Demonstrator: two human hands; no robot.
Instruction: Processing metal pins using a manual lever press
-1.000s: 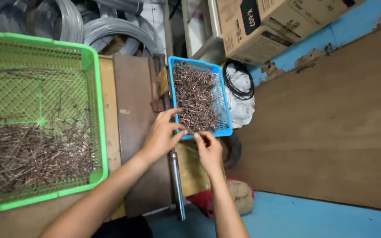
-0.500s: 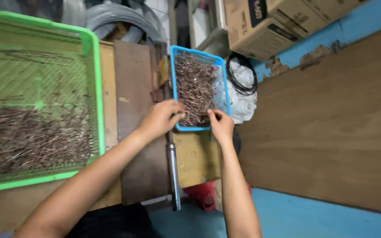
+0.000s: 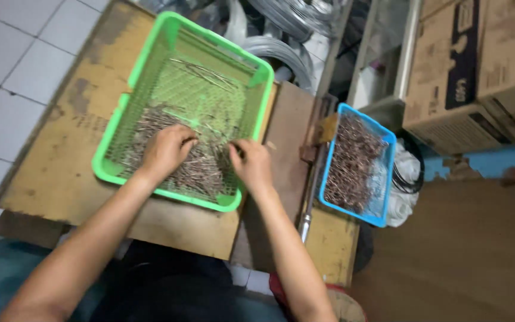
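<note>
A green plastic basket [image 3: 150,64] sits on a worn wooden board, holding a heap of thin metal pins [image 3: 201,170] at its near end. My left hand [image 3: 168,149] rests on that heap, fingers curled into the pins. My right hand [image 3: 250,162] is at the heap's right side, fingers bent on the pins. Whether either hand grips any pins cannot be made out. To the right, a smaller blue basket [image 3: 387,179] holds more of the same pins [image 3: 353,161].
The wooden board [image 3: 61,155] lies over a white tiled floor. Coils of grey wire [image 3: 293,24] lie behind the baskets. Cardboard boxes [image 3: 478,65] stand at the upper right. A black cable coil [image 3: 409,173] lies beside the blue basket.
Both hands have left the blue basket and moved left into the green basket. The view has swung left and tilted.
</note>
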